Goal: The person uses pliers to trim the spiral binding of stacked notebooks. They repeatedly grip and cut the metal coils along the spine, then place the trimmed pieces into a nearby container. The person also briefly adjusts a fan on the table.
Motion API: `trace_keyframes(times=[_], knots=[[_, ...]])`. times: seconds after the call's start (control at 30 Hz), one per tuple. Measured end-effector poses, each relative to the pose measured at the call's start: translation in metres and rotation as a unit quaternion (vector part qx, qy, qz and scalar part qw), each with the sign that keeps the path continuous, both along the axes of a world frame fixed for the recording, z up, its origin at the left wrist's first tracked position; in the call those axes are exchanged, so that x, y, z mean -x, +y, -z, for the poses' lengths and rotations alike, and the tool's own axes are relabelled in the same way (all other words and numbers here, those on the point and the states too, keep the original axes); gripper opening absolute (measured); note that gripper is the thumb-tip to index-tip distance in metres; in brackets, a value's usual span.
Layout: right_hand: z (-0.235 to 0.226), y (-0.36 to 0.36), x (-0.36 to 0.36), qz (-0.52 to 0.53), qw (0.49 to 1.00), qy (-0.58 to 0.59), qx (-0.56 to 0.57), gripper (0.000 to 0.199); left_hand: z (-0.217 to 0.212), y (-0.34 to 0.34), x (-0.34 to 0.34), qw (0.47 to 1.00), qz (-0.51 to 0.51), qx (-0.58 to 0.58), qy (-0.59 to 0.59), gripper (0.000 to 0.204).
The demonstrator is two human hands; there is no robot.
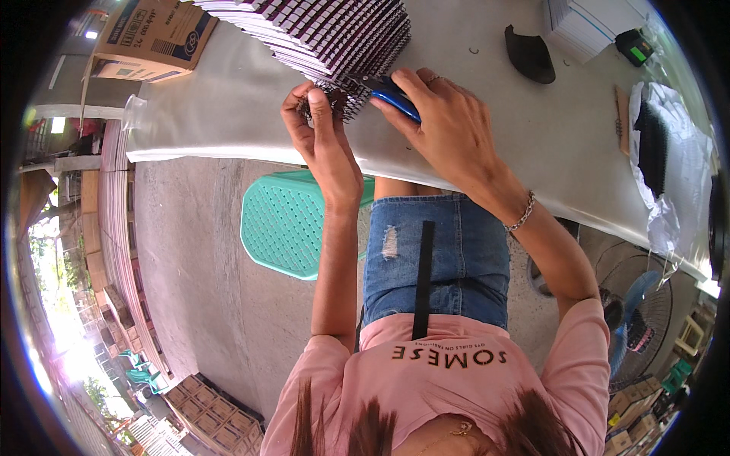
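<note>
At the near edge of the table [532,144], the left hand [315,125] pinches the wire coil of the fanned stack of notebooks [334,34] while the right hand [441,114] grips blue-handled pliers [391,95] closed, the wire likely springy and best held near its end.

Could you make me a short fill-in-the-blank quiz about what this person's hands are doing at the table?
1. The right hand holds pliers with ____ handles.
2. The left hand pinches the wire edge of a stack of ____.
3. On the right wrist sits a silver ____.
4. Under the table stands a ____ plastic stool.

Missing words: blue; notebooks; bracelet; green
</note>
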State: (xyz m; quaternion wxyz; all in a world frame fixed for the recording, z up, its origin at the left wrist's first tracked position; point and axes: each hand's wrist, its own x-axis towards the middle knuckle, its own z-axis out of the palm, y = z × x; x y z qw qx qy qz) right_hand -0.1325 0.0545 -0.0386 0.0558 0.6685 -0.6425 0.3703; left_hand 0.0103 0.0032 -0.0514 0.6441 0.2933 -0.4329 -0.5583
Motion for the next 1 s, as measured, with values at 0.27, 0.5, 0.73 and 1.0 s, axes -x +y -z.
trace_keyframes(times=[0.27, 0.5, 0.73, 1.0], knots=[[0.008, -0.005, 0.003, 0.014, 0.995, 0.073, 0.068, 0.045, 0.002, 0.004, 0.001, 0.999, 0.006, -0.002, -0.052, 0.036], [0.01, -0.012, 0.0, -0.009, 0.994, 0.067, 0.083, 0.039, 0.007, 0.0, -0.005, 0.996, 0.017, 0.006, -0.091, 0.029], [0.01, -0.007, -0.001, -0.037, 0.999, 0.001, 0.003, 0.037, 0.006, 0.002, -0.003, 0.996, 0.01, 0.007, -0.086, 0.026], [0.016, 0.0, 0.006, 0.016, 0.996, 0.064, 0.053, 0.044, 0.0, 0.01, 0.002, 0.998, 0.003, -0.057, 0.032, 0.03]])
